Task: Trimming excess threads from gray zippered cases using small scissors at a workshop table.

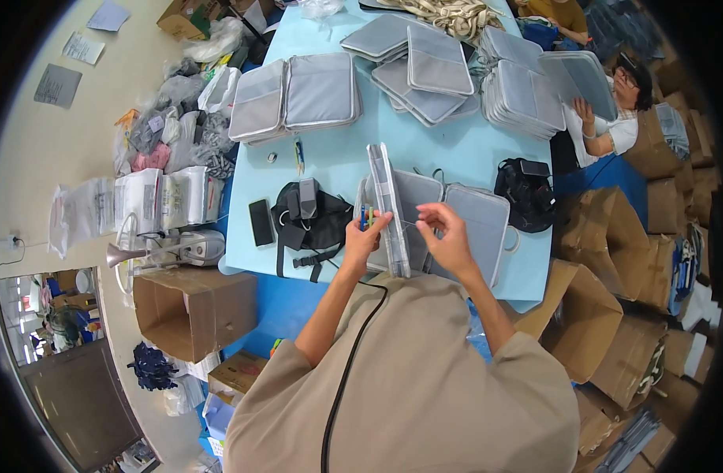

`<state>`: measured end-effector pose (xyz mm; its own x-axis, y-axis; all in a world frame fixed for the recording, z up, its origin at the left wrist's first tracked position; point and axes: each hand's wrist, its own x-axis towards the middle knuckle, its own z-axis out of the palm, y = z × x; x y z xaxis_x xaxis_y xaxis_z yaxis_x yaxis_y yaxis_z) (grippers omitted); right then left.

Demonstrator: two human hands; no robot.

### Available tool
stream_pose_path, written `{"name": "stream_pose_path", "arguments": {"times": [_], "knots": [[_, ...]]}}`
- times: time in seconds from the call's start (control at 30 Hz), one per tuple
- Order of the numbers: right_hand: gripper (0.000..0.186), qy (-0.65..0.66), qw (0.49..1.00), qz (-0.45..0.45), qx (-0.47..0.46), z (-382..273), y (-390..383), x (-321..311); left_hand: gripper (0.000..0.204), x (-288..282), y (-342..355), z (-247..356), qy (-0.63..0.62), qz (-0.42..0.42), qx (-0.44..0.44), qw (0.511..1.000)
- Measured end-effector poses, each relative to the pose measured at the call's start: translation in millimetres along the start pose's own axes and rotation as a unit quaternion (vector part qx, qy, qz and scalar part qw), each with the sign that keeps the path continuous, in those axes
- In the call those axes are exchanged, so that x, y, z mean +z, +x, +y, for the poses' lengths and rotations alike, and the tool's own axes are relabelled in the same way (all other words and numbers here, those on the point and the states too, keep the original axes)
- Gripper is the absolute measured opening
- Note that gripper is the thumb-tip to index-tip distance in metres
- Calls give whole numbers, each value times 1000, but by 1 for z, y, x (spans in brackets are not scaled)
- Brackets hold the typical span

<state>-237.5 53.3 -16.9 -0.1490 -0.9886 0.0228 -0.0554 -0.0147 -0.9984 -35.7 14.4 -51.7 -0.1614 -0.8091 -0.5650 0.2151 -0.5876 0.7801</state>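
In my left hand [361, 240] is a grey fabric case [387, 201], stood on its narrow edge so that its zipped side faces up. The same hand also grips a small tool [367, 217] with blue and yellow-green parts, perhaps thread snips. My right hand [447, 240] is just right of the case, thumb and forefinger pinched together. A fine pale line, seemingly a thread, runs from the case to those fingertips. Beneath both hands another grey case [476, 217] lies spread open on the light blue table [456, 158], partly covered by the upright one.
Stacked grey cases [322, 91] fill the far side, beside a loose pile [424, 79] and another stack [527, 91]. Black pouches [314, 217] [525, 193] and a phone [261, 222] flank the work. Cardboard boxes [574, 315] stand right; a co-worker [606, 118] holds a case.
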Motion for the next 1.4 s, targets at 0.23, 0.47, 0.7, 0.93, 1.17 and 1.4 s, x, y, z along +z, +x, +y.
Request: {"name": "stream_pose_path", "arguments": {"times": [0.23, 0.47, 0.7, 0.93, 1.17, 1.4], "knots": [[20, -181, 971, -127, -91, 14, 5, 36, 26, -20, -9, -12, -21, 107, 15, 994], [6, -152, 972, -107, -145, 14, 18, 46, 33, -38, -22, -19, -125, 26, -24, 992], [7, -279, 939, -146, -140, 74, 21, 33, 34, -51, 26, -108, -173, -101, -68, 977], [7, -239, 957, -166, -7, 165, 7, 26, 66, -110, 20, -144, 191, 118, -4, 974], [9, -167, 977, -116, 68, 181, 14, 32, 45, -97, -16, -99, 501, 109, 129, 849], [16, -172, 966, -133, 137, 186, 20, 41, 40, -80, -5, -100, 539, 44, 257, 801]]}}
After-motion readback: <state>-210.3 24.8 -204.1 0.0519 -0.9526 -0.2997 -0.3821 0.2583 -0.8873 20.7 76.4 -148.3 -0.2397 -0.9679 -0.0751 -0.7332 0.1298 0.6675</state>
